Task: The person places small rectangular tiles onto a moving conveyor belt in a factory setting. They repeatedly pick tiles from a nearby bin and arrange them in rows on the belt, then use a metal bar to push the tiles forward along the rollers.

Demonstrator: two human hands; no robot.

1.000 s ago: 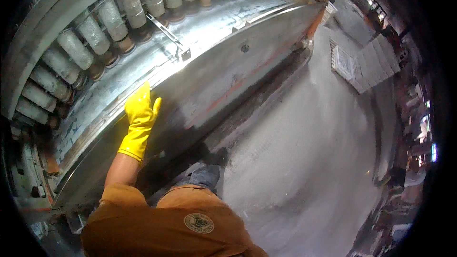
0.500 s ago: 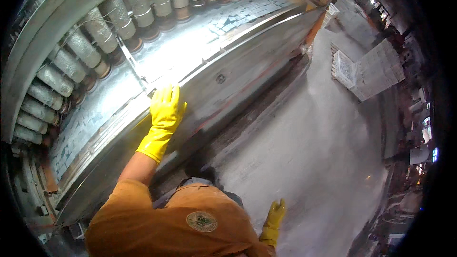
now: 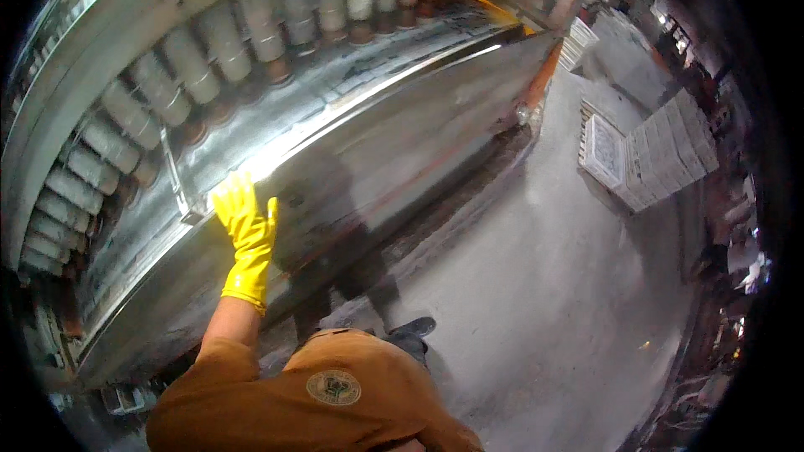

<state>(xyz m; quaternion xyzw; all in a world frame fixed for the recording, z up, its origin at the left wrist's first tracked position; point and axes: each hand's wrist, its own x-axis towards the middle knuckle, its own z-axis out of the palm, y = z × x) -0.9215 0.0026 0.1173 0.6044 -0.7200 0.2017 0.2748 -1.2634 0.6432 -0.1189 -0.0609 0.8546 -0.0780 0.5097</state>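
My left hand [image 3: 246,230], in a long yellow rubber glove, reaches up to the top edge of a long curved metal panel [image 3: 368,151]. Its fingers are stretched out and the thumb stands apart. The fingertips lie at the brightly lit rim; whether they press on it I cannot tell. Just left of the fingers, a thin metal rod [image 3: 173,169] slants down to a small bracket at the rim. Behind the rim runs a grey ledge [image 3: 276,105], strongly lit in part. My right hand is out of view.
A row of pale wrapped cylinders [image 3: 190,67] lines the curved frame beyond the ledge. On the right, white stacked trays or crates [image 3: 670,146] stand on the grey floor [image 3: 536,301]. Dark clutter fills the far right edge.
The view has shifted along the panel, and my left hand appears further left along its rim. My gloved right hand has dropped out of view. A dark shoe now shows below.
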